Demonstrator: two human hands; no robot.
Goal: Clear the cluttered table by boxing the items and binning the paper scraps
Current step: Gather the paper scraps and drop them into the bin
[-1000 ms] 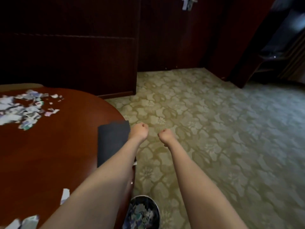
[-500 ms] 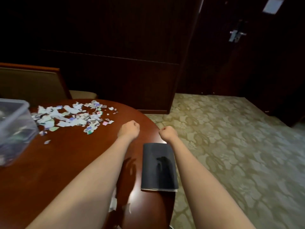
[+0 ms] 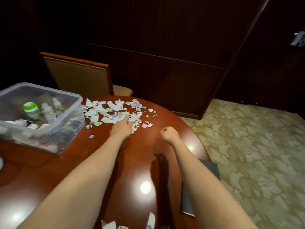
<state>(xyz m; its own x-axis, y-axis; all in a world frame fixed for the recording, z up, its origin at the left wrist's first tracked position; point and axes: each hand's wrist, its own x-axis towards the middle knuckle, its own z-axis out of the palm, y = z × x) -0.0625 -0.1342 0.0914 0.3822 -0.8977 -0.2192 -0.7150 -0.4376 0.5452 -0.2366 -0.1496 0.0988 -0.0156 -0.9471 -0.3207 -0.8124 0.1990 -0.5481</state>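
Round red-brown table point(image 3: 137, 162), dark panelled room. Paper scraps point(image 3: 115, 111): heaped beside the filled clear box point(image 3: 71, 126). Left hand point(image 3: 121, 128): back from the floor side, at heap's edge, grip curled, contents not discernible. Right hand point(image 3: 169, 132): grip fisted, empty. Judged: next handful for binning.

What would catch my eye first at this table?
The heap of torn paper scraps at the far side of the wooden table, with the left hand curled at its near edge. Left of it stands a clear plastic box holding bottles; the right hand is curled above bare wood.
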